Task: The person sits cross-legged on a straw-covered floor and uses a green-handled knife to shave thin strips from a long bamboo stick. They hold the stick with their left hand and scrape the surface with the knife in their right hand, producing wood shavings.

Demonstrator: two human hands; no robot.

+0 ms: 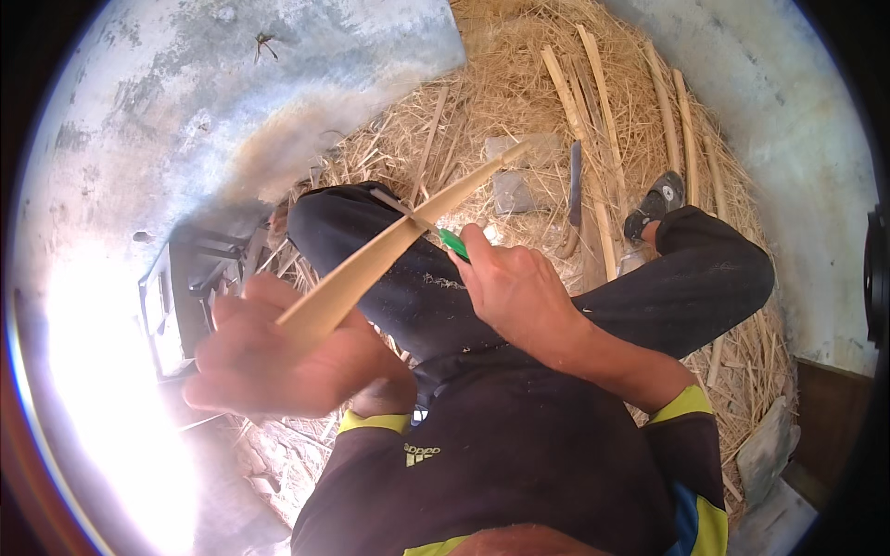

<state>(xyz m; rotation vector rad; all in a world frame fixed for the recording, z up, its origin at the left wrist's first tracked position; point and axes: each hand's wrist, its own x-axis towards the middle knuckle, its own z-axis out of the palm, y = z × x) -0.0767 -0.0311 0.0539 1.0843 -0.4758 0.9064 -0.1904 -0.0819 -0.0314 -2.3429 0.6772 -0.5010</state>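
Observation:
A long, pale strip of split bamboo or wood (348,278) slants up and away from my left hand (297,361). That hand is closed around the strip's wide near end and looks slightly blurred. Against the strip's middle, my right hand (524,301) grips a small knife by its green handle (453,243). The knife's narrow blade (422,221) crosses the strip and points up-left, over my bent left knee. The far end of the strip tapers and hangs above grey blocks on the floor.
Straw and shavings (501,56) cover the floor. A long dark blade (576,181) with a handle lies beyond my legs, near grey blocks (513,193) and several long strips (603,102). Pale walls (343,56) stand on both sides. A dark frame-like object (171,296) sits at left.

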